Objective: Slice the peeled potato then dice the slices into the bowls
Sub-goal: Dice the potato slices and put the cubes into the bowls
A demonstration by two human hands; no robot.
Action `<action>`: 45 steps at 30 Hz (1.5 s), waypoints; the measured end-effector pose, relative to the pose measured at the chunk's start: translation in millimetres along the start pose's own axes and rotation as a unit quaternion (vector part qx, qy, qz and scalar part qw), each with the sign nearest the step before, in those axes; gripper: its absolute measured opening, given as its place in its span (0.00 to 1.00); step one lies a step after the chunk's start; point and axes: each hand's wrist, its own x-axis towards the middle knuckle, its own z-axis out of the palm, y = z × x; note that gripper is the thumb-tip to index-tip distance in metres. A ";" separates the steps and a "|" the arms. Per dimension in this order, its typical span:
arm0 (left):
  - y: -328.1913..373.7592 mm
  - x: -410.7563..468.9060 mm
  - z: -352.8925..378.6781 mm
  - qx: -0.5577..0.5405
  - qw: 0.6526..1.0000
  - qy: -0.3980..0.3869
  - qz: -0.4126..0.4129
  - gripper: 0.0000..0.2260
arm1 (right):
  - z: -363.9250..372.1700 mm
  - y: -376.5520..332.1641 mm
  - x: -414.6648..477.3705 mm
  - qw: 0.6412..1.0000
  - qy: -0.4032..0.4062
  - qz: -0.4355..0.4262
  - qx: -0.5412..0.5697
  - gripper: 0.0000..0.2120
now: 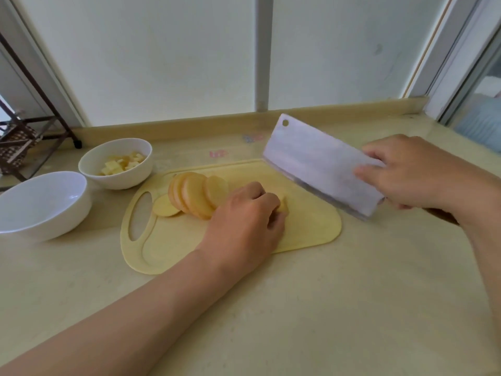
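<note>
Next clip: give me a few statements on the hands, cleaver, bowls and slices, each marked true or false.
1. The right hand grips the cleaver. True.
2. Both bowls hold dice. False: only the far bowl does; the near bowl shows none.
3. A row of slices leans on the board. True.
4. The cleaver is cutting into those slices. False: it is held to their right, clear of them.
5. The left hand holds a potato piece on the board. True.

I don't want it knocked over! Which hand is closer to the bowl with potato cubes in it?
Left. The left hand grips a potato piece on the cutting board, a little to the right of that bowl. The right hand holds the cleaver much farther right.
</note>
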 end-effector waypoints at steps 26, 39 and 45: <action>1.1 0.9 -3.6 -0.066 0.997 -0.019 -0.033 0.11 | 36.2 2.8 -5.2 0.951 -0.234 0.103 0.172 0.13; -3.1 1.7 -3.6 -0.100 0.995 -0.016 -0.017 0.13 | 32.9 8.3 -2.1 0.972 -0.207 0.035 0.105 0.13; -5.0 6.3 -6.5 -0.084 0.995 -0.033 -0.030 0.12 | 35.8 3.3 -2.7 0.986 -0.159 -0.021 -0.035 0.22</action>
